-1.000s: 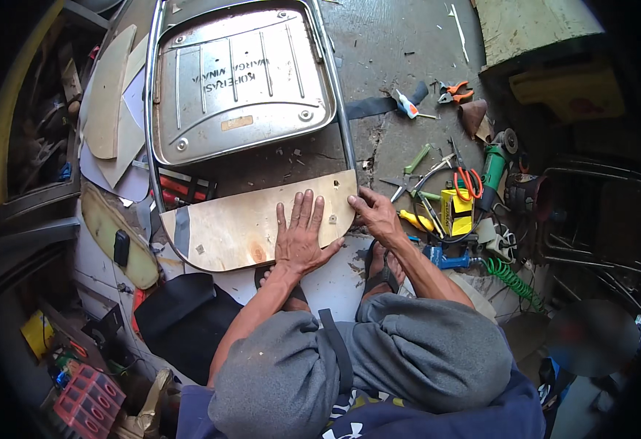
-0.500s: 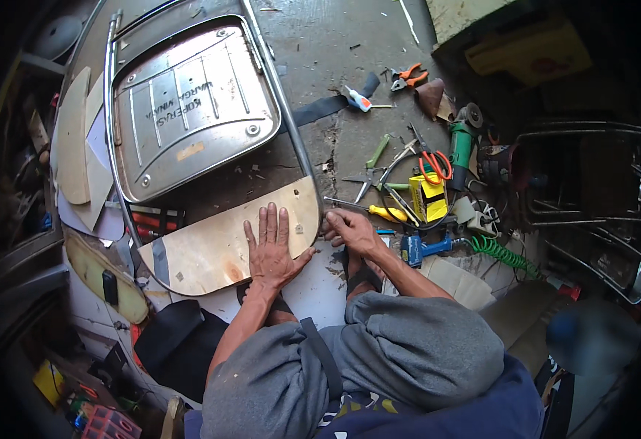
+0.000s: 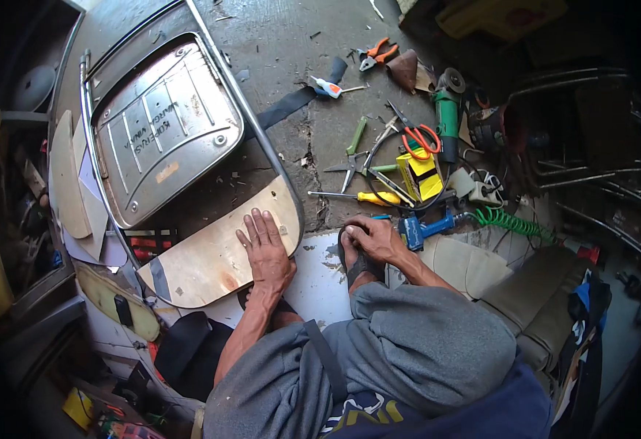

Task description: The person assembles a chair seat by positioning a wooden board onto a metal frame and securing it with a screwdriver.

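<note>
My left hand (image 3: 265, 252) lies open, fingers spread, on a plywood panel (image 3: 192, 271) set in the curved end of a metal chair frame (image 3: 258, 139). The chair's dented metal seat (image 3: 156, 143) lies above the panel. My right hand (image 3: 375, 241) has curled fingers over my right sandalled foot (image 3: 355, 274), beside a blue air tool (image 3: 419, 234) with a green coiled hose (image 3: 514, 223). Whether it holds anything is hidden. A yellow-handled screwdriver (image 3: 379, 197) lies above that hand.
Scissors (image 3: 419, 139), pliers (image 3: 375, 55), a glue bottle (image 3: 329, 88), a green angle grinder (image 3: 447, 117) and a yellow box (image 3: 419, 175) lie right of the chair. Plywood offcuts (image 3: 72, 175) lie at left, folded chair frames (image 3: 584, 168) at right, black sheet material (image 3: 185, 351) lower left.
My right hand has left the panel's right corner and moved right and down over my foot. My left hand stays on the panel. The whole view has shifted, the chair appearing farther left.
</note>
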{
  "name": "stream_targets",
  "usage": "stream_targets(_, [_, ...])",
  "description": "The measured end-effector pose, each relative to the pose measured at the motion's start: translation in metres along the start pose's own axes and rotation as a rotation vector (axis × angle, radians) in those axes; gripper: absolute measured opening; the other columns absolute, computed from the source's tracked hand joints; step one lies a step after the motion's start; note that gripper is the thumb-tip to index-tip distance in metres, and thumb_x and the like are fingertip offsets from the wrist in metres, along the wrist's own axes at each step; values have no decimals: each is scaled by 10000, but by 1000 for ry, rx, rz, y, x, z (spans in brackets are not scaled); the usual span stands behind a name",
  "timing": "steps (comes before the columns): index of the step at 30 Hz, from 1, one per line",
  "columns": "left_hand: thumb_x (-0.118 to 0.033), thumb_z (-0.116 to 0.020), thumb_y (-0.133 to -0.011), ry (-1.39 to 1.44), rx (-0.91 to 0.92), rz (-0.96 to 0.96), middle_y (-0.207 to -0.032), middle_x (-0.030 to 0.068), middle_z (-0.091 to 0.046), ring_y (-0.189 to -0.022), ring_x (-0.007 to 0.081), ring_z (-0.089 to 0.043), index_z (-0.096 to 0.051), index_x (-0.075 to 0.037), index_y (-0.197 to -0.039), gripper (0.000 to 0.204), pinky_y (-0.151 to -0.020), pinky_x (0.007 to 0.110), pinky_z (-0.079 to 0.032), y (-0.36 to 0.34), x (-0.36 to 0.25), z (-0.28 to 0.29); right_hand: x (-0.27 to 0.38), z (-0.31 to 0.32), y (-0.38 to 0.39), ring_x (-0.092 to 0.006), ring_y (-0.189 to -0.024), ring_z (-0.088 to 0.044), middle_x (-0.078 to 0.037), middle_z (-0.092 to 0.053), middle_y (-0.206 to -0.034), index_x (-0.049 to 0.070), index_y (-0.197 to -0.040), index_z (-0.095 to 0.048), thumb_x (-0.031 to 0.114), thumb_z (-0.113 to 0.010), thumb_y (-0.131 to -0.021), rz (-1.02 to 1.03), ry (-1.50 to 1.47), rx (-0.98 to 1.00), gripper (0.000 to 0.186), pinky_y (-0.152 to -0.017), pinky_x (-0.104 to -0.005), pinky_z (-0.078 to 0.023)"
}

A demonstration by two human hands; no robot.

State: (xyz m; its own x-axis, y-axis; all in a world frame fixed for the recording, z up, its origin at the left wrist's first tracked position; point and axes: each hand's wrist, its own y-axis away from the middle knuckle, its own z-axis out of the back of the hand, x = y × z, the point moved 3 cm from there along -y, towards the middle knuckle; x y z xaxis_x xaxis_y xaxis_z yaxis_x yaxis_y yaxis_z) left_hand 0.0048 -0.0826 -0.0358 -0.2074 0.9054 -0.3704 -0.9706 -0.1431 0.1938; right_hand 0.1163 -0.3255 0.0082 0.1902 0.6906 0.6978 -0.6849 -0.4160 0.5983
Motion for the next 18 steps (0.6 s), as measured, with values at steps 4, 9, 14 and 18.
stream_targets(4, [-55, -722, -581, 1, 36, 14, -1651, 331, -135, -1538, 515, -112, -138, 97, -1582, 1169, -1224, 669, -72, 5, 5, 38, 1, 15, 23, -366, -966, -719, -203, -735, -1053, 28, -1158, -709, 266, -578, -973, 41, 78, -52, 329, -855, -403, -559])
stream_targets(9, [39, -668, -636, -18, -17, 19, -1604, 326, -287, -1506, 486, -265, -198, 67, -1584, 1059, -1252, 569, -174, 7, 8, 149, -40, 36, 29, -333, -901, -730, -209, -736, -1002, 18, -1124, -717, 196, -604, -963, 66, 179, -338, 265, -798, -399, -563])
stream_targets(14, [96, -554, -668, -89, -86, -27, -1508, 345, -427, -1438, 481, -393, -285, 65, -1557, 929, -1237, 465, -283, 4, 17, 240, -31, 57, 19, -325, -865, -732, -199, -735, -945, 4, -1111, -717, 189, -607, -965, 51, 241, -419, 260, -777, -389, -559])
stream_targets(18, [93, -538, -661, -87, -84, -43, -1494, 356, -438, -1429, 476, -410, -306, 62, -1551, 921, -1223, 452, -316, -3, 27, 258, -9, 48, 1, -359, -917, -718, -207, -731, -984, 1, -1114, -714, 204, -607, -964, 157, 263, -304, 275, -833, -412, -550])
